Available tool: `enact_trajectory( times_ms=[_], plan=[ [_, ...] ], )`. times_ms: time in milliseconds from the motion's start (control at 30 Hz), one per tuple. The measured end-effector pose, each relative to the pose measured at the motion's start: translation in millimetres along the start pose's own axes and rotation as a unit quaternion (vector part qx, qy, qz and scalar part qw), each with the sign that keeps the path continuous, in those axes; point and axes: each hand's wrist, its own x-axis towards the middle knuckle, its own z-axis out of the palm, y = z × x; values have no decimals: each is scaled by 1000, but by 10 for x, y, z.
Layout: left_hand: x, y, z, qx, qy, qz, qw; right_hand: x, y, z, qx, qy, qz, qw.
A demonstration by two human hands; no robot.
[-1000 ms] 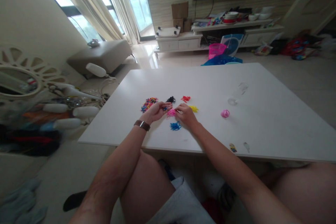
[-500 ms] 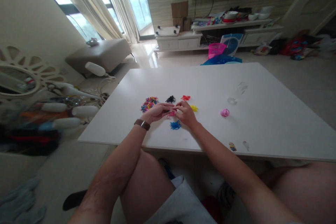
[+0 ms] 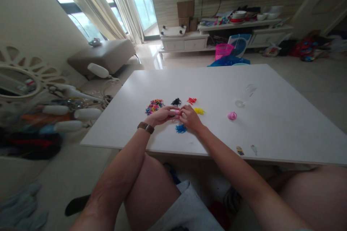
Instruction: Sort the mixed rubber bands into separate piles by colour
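Observation:
My left hand, with a brown watch on its wrist, reaches in over a small pile of pink rubber bands. My right hand meets it there, fingertips against fingertips. Between the fingers of both hands a bit of pink shows, which looks like rubber bands; the exact grip is partly hidden. Around the hands lie small piles of rubber bands: mixed colours on the left, black and red behind, yellow on the right, blue in front.
On the white table a pink round item lies to the right, with a clear plastic container behind it. Near the front edge are a small yellow-and-blue figure and a small clear piece. My knees are under the table.
My hands have shifted slightly while staying together. The fingers of my right hand have curled in, and more pink shows between the hands. The piles lie as before.

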Motion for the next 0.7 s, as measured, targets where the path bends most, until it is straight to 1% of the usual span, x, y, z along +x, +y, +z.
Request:
enact_trajectory(
  times_ms=[200,333,500,600,700],
  plan=[
    [-44,18,-21,-20,-18,3,1000,-3,-13,-12,-16,-3,10,1000],
    [-84,56,-10,-31,-7,3,1000,-8,11,-12,-25,15,3,1000],
    [-119,110,-50,-19,13,8,1000,-14,49,0,-51,46,35,997],
    [-136,134,-79,-6,11,4,1000,-13,51,17,-61,46,50,996],
    [-141,142,-91,-3,0,6,1000,-7,54,39,-56,31,44,997]
  ],
)
